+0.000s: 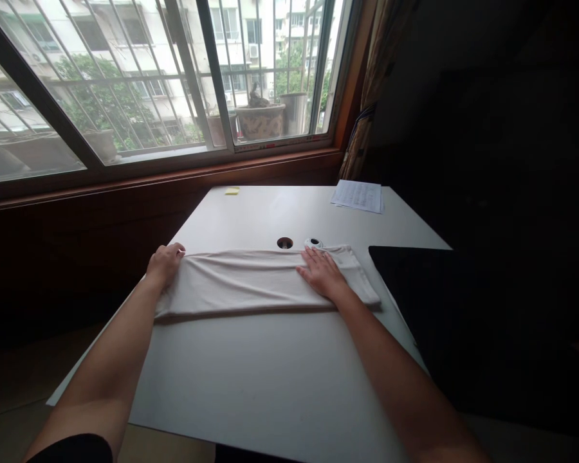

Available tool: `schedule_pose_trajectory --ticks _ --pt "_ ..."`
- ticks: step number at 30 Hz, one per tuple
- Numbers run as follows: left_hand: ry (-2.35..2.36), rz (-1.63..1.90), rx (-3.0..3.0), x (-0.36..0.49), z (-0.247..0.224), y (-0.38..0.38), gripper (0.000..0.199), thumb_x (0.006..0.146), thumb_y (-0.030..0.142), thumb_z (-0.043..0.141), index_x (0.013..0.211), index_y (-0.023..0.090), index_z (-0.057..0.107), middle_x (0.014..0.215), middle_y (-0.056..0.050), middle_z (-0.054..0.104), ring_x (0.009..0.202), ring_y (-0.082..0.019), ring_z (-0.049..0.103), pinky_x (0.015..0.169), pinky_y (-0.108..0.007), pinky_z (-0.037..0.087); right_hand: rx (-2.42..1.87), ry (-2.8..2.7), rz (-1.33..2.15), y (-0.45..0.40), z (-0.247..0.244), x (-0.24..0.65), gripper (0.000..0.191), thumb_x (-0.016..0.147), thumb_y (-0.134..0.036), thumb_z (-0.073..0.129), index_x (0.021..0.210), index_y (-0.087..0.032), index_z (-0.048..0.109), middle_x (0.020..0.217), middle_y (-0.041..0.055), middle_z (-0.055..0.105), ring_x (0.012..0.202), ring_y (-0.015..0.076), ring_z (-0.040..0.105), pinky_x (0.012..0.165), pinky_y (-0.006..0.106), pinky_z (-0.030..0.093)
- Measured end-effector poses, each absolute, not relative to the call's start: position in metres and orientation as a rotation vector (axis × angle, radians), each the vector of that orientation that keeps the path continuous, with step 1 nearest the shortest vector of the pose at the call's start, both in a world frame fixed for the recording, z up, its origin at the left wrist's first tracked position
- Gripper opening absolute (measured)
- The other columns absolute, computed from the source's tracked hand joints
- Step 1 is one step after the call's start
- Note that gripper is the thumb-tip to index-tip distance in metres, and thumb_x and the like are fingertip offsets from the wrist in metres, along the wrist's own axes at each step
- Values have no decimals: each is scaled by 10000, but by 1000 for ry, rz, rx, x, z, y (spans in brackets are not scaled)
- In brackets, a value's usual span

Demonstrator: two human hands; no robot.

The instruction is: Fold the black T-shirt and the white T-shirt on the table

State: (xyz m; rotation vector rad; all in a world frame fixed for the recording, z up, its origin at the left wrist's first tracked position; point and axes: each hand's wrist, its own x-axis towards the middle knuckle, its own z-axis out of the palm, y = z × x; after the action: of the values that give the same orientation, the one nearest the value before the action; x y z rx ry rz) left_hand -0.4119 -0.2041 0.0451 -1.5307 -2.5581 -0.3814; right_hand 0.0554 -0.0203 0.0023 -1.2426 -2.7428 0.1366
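A pale off-white cloth garment (251, 280), folded into a long strip, lies crosswise on the white table (251, 373). Creases run along its length. At the strip's left end, my left hand (165, 265) has its fingers closed on the far corner of the fabric. My right hand (322, 273) rests flat on the cloth toward its right end, fingers spread and palm down. The exact kind of garment cannot be made out.
Behind the cloth are a round hole (284, 243) in the tabletop and a white ring-shaped cover (313, 242). Farther back lie yellow sticky notes (232, 191) and printed papers (358, 195). A black panel-like object (415, 283) covers the table's right side. A barred window (174, 77) stands beyond.
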Motion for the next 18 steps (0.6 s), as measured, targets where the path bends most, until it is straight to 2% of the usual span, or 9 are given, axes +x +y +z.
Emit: schedule_pose_trajectory --ticks 4,8,11,15,18 --pt "-2458 -387 -1486 -385 47 -201 373 975 234 400 1227 182 669 1298 -148 623 1237 -342 516 1055 -491 427 -1235 -2734 130 -21 2 56 693 1039 -583 251 1603 -189 328 1696 57 203 1568 227 154 1275 456 92" --pt "-2320 -366 -1762 -332 39 -196 399 1010 291 411 1346 249 621 1409 -51 599 1301 -254 515 1134 -368 403 -1238 -2731 120 -22 1 56 697 1039 -588 247 1604 -189 329 1695 57 207 1568 228 154 1276 457 90" --pt "-2203 -256 -2019 -294 28 -194 456 1045 372 365 1431 228 560 1480 -71 557 1374 -251 478 1169 -374 376 -1231 -2739 126 -21 1 56 701 1040 -590 239 1607 -186 321 1698 53 192 1570 228 146 1276 458 88" --pt "-2249 -172 -1935 -282 17 -191 553 1057 419 327 1520 142 448 1571 -150 453 1477 -285 366 1224 -428 286 -1233 -2752 132 -20 2 56 698 1041 -585 235 1613 -193 307 1700 52 182 1571 230 140 1277 458 85" --pt "-2378 -114 -1855 -295 13 -185 620 1058 487 298 1561 134 385 1608 -180 392 1504 -338 317 1222 -531 249 -1245 -2758 129 -21 3 56 703 1042 -582 230 1617 -184 296 1700 55 185 1571 231 139 1279 457 86"
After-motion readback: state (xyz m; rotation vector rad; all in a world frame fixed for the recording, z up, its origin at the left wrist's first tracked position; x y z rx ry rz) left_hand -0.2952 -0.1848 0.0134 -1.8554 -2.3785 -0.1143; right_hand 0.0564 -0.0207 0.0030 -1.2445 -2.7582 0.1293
